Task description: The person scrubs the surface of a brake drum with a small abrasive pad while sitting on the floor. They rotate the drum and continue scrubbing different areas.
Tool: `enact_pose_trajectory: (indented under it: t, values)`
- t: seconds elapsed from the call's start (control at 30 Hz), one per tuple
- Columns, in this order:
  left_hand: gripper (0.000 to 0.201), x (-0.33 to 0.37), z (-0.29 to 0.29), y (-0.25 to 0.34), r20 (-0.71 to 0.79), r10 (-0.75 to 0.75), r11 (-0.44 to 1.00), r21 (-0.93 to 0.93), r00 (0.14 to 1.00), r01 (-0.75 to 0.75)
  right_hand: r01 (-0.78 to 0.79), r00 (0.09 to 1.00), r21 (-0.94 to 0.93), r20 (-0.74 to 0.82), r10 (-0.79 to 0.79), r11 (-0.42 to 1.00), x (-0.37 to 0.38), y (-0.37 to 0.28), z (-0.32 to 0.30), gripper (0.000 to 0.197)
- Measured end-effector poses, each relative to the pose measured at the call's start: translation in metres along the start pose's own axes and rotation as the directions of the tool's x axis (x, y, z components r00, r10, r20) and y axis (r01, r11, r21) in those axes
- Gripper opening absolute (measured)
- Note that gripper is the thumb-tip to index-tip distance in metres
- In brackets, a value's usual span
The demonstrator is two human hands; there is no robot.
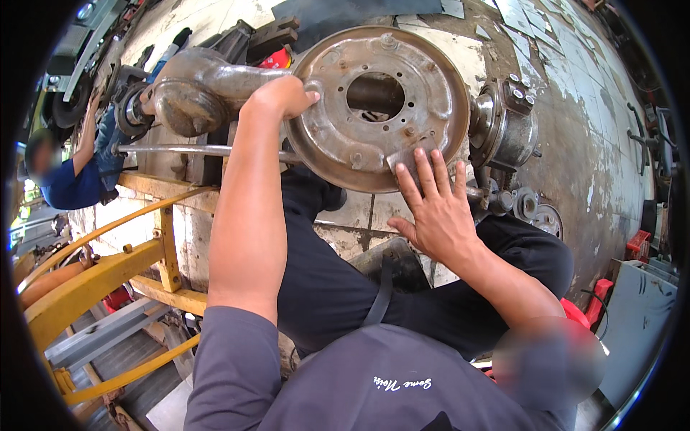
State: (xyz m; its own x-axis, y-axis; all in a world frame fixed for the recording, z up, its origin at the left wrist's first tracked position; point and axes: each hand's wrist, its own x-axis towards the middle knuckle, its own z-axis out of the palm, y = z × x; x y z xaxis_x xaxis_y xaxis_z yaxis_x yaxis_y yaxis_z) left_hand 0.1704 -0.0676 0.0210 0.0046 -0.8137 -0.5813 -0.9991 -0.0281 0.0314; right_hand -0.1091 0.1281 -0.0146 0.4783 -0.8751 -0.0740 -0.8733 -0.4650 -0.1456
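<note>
A round metal brake backing plate (334, 147), brown and worn with a large centre hole and several small ones, stands in front of me. My left hand (284, 97) is closed around its left rim, thumb on the face and the other fingers mostly hidden. Against the plate's lower right, my right hand (438, 219) lies with fingers stretched and spread. Beneath those fingertips is a small dark grey sheet that looks like sandpaper (404, 159), pressed flat on the metal.
Left of the plate is a bulky axle housing (194, 93); a hub assembly (507, 122) sits right. A metal rod (208, 149) runs beneath the housing. A yellow frame (108, 280) fills the lower left. Another person (72, 176) is at far left. A grey cabinet (636, 316) stands right.
</note>
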Motion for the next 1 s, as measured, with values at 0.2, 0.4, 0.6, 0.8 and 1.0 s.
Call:
enact_pose_trajectory:
  t: [0.2, 0.4, 0.6, 0.8, 1.0]
  values:
    - [0.057, 0.001, -0.003, -0.002, 0.033, 0.006, 1.0, 0.014, 0.999, -0.006, -0.008, 1.0, -0.012, 0.009, 0.009, 1.0, 0.005, -0.005, -0.004, 0.085]
    - [0.059, -0.001, -0.006, 0.003, 0.041, -0.022, 0.999, -0.039, 0.999, 0.024, -0.03, 0.999, -0.031, -0.012, 0.029, 0.999, 0.01, -0.007, 0.001, 0.085]
    - [0.06, 0.002, 0.001, -0.001, -0.027, 0.022, 0.999, 0.037, 0.999, -0.021, -0.03, 0.998, -0.017, 0.047, 0.031, 0.999, 0.002, -0.016, -0.001, 0.086]
    - [0.059, 0.002, 0.0, 0.003, 0.046, 0.013, 1.0, -0.023, 0.999, -0.012, -0.03, 1.0, -0.055, 0.003, 0.03, 0.998, 0.012, -0.012, 0.002, 0.088]
    - [0.062, 0.003, 0.004, -0.001, -0.044, 0.01, 0.999, -0.031, 0.999, -0.011, -0.019, 1.0, -0.026, -0.021, 0.019, 0.999, 0.016, -0.007, 0.0, 0.087]
